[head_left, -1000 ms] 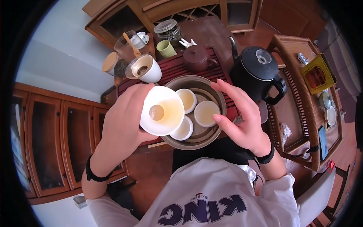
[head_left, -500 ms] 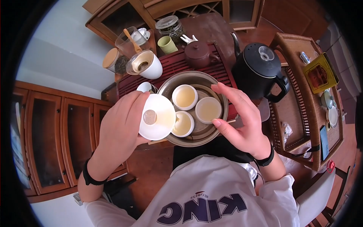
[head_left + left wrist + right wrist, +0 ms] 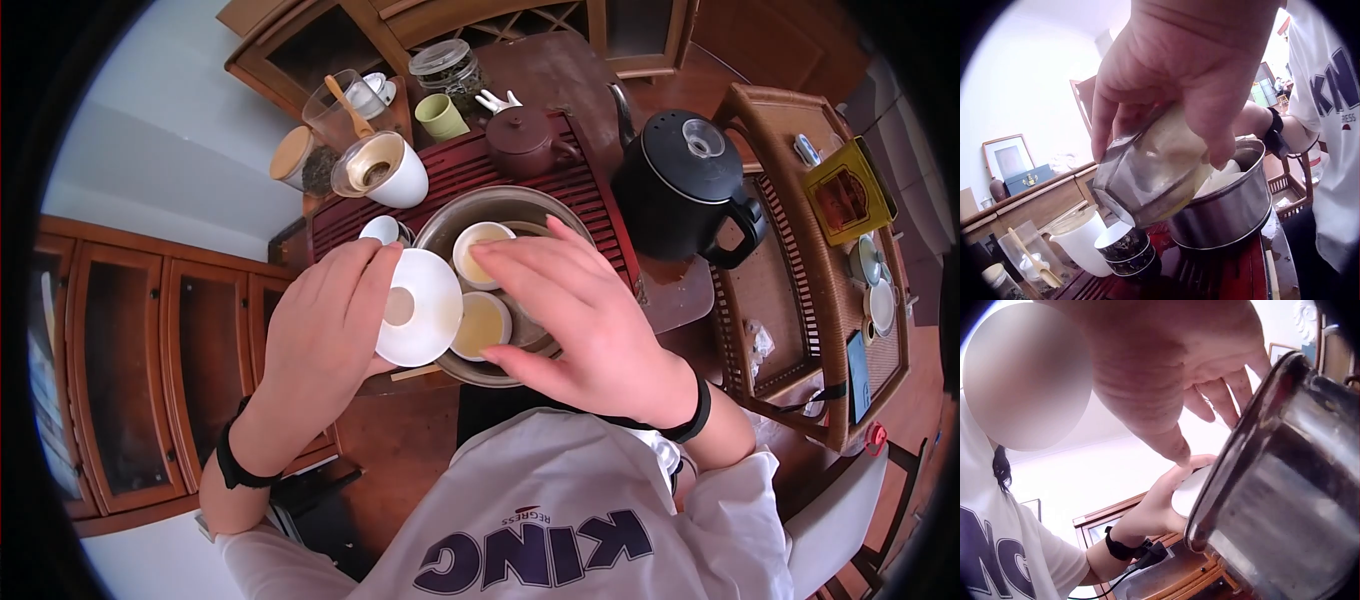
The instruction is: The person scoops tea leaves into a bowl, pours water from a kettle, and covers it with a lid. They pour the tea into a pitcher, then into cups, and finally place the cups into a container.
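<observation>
My left hand (image 3: 320,310) grips a tilted cup (image 3: 430,310), white inside in the head view. From the left wrist, the cup (image 3: 1154,172) shows faceted, glassy sides and leans toward the metal pot (image 3: 1225,209). Inside the pot, a white cup (image 3: 468,262) and another white cup (image 3: 480,330) hold pale yellow liquid. My right hand (image 3: 585,325) spreads over the pot, its fingertips overlapping the farther cup in the head view and its thumb beside the nearer one. It hides the third cup. In the right wrist view, its fingers reach behind the pot's rim.
A slatted red tea tray (image 3: 590,190) lies under the pot, with a brown teapot (image 3: 525,148) and a white pitcher with a strainer (image 3: 405,182) on it. Stacked dark-patterned cups (image 3: 1129,253) stand left of the pot. A black kettle (image 3: 670,200) is at right, near a wicker cart (image 3: 760,130).
My left hand's cup moves left and tips further, its inside liquid no longer showing. My right hand moves left from the pot's right rim to over the cups, covering the right one.
</observation>
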Demonstrator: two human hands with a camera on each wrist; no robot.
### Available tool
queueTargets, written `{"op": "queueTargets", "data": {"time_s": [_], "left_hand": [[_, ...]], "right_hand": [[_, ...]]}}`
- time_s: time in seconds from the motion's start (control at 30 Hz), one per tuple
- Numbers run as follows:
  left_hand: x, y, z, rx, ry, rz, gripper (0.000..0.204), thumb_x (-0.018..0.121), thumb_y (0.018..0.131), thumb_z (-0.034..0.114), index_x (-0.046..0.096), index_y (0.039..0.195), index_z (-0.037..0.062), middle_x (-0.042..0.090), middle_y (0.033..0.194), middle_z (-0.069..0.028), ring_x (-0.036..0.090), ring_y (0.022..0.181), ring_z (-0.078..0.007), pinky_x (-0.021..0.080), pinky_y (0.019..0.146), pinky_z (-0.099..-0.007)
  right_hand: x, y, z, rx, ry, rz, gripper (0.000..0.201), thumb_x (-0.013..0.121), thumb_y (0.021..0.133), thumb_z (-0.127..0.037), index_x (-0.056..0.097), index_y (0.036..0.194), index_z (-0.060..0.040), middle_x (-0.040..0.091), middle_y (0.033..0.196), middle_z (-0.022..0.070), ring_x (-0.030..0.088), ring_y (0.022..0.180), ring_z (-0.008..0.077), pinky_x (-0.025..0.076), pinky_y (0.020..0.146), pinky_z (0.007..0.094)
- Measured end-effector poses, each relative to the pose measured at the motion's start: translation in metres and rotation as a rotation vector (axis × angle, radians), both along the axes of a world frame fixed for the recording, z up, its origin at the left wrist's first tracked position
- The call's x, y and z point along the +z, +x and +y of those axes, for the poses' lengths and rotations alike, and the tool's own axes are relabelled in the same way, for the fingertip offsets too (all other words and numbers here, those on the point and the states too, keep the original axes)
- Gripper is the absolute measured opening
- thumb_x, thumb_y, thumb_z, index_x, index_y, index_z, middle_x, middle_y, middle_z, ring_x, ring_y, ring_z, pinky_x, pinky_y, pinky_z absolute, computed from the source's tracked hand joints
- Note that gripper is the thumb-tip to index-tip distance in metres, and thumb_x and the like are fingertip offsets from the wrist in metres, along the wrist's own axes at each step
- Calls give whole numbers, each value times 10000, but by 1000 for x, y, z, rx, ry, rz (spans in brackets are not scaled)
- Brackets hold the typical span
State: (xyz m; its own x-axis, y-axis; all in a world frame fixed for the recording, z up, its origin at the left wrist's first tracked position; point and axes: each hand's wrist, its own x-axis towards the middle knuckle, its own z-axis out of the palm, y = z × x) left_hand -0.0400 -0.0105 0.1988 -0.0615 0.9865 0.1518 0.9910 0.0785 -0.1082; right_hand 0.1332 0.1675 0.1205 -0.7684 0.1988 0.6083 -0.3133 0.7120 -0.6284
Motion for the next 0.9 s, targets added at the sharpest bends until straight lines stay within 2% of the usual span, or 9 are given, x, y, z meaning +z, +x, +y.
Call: {"op": "queueTargets", "data": {"time_s": [0.13,0.3,0.4,0.5,0.63,0.73,0.8,0.83,0.9], "left_hand": [[2,1,4,-27,24,97,797,855,558,154,564,1279,-18,577,1206,-155,624,1077,-309,515,895,-399],[-7,2,10,-125,126,279,503,727,746,143,616,1220,15,631,1124,-130,643,1063,-275,533,891,-414],[-8,2,14,-168,138,415,398,656,811,163,643,1189,41,652,1111,-119,647,1071,-260,536,901,-417],[-3,8,16,-165,114,437,402,639,827,101,623,1218,10,631,1181,-172,650,1100,-308,539,924,-441],[2,7,17,-163,133,494,378,622,842,107,633,1211,23,634,1190,-167,650,1109,-297,540,918,-451],[6,3,16,-168,146,500,444,673,806,101,615,1240,26,624,1216,-180,646,1111,-319,542,911,-439],[7,-1,17,-119,186,315,474,730,788,167,615,1234,53,632,1174,-132,651,1066,-288,538,899,-425],[11,-1,17,-119,187,317,474,730,788,167,615,1234,53,632,1174,-132,651,1066,-288,538,899,-425],[21,-2,15,-27,139,-16,685,847,669,172,568,1282,48,610,1215,-144,638,1082,-317,530,910,-415]], "right_hand": [[4,-7,-5,40,18,-81,795,763,724,-35,459,1459,-31,595,1334,154,559,1258,343,347,1140,562],[-1,-8,-7,67,24,-131,823,720,733,25,400,1491,-12,582,1347,165,563,1253,350,339,1147,562],[-4,-7,-8,45,61,-125,821,710,733,36,392,1489,8,579,1348,173,564,1251,356,338,1146,566],[-3,-7,-7,50,50,-118,823,703,734,42,385,1493,13,578,1351,177,563,1252,357,343,1142,568],[0,-8,-5,66,3,-83,827,687,735,66,378,1501,12,584,1345,182,570,1247,355,357,1138,554],[2,-10,-4,79,-20,-73,830,666,739,87,368,1510,10,586,1344,189,573,1249,351,356,1142,541],[4,-11,-2,79,-20,-63,830,653,743,99,362,1515,9,586,1347,192,573,1255,346,353,1146,534],[5,-12,-2,89,-47,-38,825,639,751,101,355,1521,7,580,1362,192,566,1269,344,347,1151,525],[9,-13,-2,103,-71,-12,820,625,760,104,349,1526,5,573,1378,191,559,1283,342,341,1157,517]]}}
